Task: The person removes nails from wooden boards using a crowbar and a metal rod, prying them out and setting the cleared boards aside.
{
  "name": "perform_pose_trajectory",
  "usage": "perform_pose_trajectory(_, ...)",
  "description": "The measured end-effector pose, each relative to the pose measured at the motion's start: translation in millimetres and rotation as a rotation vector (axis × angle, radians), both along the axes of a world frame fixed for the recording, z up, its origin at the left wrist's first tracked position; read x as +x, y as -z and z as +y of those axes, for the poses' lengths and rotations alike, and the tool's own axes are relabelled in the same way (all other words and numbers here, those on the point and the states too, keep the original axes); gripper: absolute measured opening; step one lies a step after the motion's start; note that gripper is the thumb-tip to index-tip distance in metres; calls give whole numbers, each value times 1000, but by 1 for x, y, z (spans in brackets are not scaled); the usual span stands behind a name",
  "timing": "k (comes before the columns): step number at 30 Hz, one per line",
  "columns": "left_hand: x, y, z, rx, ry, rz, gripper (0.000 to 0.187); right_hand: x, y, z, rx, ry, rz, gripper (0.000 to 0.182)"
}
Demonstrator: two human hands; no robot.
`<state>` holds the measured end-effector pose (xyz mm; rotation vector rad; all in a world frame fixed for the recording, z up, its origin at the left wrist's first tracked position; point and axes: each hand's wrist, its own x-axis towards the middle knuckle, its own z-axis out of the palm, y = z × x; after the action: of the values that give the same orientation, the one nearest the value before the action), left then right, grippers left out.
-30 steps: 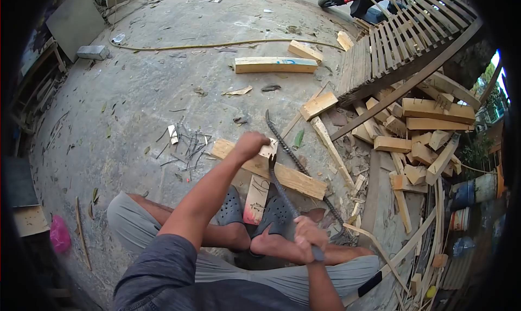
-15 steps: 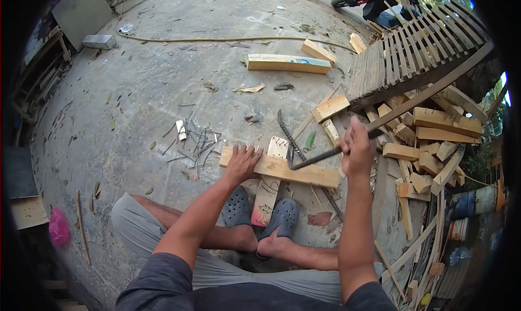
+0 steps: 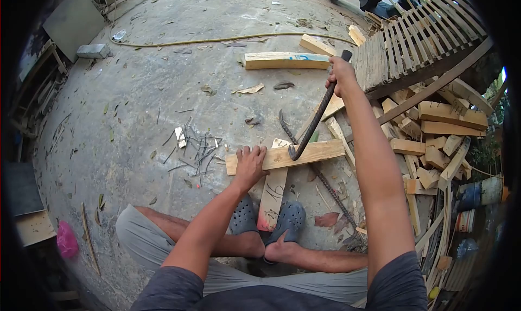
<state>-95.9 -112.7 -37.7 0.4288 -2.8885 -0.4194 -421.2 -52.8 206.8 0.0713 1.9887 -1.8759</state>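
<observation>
My right hand (image 3: 342, 75) is closed around the upper part of a ribbed steel pry bar (image 3: 319, 113), held steeply. The bar's hooked end touches the top of a short wooden plank (image 3: 320, 150). My left hand (image 3: 251, 167) grips the plank near its left end, fingers over the far edge. The plank lies across a wooden block (image 3: 273, 190) marked "16", with a pink-painted near end, between my clog-shod feet. A second ribbed rod (image 3: 331, 191) lies on the ground, passing under the plank. Loose nails (image 3: 199, 153) are scattered left of my left hand.
A pile of wood offcuts (image 3: 434, 148), some with nails, lies at right beside a slatted wooden pallet (image 3: 412, 45). A timber beam (image 3: 285, 61) and a yellow hose (image 3: 228, 38) are farther ahead. At far left are a grey block (image 3: 93, 51) and a pink bag (image 3: 67, 239).
My right hand has moved forward, raising the bar from nearly level to steep, with its hook still at the plank. The plank has turned, its right end now farther away. My left hand stays on it.
</observation>
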Motion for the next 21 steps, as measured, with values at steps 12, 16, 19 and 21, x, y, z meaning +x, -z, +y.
perform_pose_trajectory(12,4,1,1,-64,-29,-82,85,-3,12,-30,26,14,92,25)
perform_pose_trajectory(16,-5,9,8,-80,-67,-178,80,75,6,44,-140,108,306,37)
perform_pose_trajectory(19,-13,1,4,-72,-57,-244,81,165,6,85,-251,138,489,44)
perform_pose_trajectory(21,-8,-9,8,-16,-41,-336,83,217,27,114,-138,136,646,41)
